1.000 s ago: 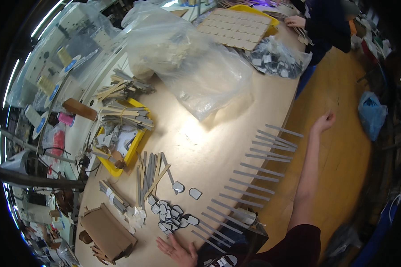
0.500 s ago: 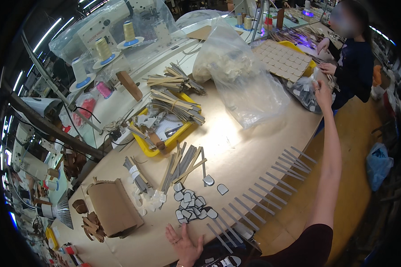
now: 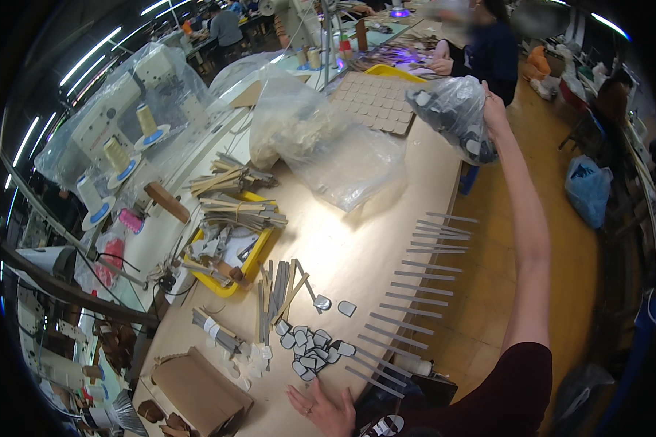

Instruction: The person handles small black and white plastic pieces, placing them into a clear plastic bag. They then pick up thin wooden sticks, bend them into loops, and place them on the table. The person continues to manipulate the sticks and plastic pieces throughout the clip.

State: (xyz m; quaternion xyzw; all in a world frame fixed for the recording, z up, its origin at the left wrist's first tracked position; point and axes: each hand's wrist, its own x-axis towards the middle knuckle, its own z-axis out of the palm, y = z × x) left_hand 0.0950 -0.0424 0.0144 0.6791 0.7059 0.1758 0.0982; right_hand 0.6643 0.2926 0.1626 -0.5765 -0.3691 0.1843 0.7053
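This is a sewing workshop: a white sewing machine (image 3: 87, 137) under clear plastic (image 3: 116, 81), thread cones (image 3: 115, 154) on round holders (image 3: 151, 136), a long tabletop (image 3: 372, 247) spread with grey strips (image 3: 419, 298) and small rounded pieces (image 3: 308, 362), tube lights (image 3: 90, 56) overhead, and other people (image 3: 226, 29) farther back.

A crumpled clear bag (image 3: 459, 109) of dark pieces (image 3: 430, 100) hangs by the table's (image 3: 372, 233) edge, well beyond heaped round-ended grey pieces (image 3: 319, 340).
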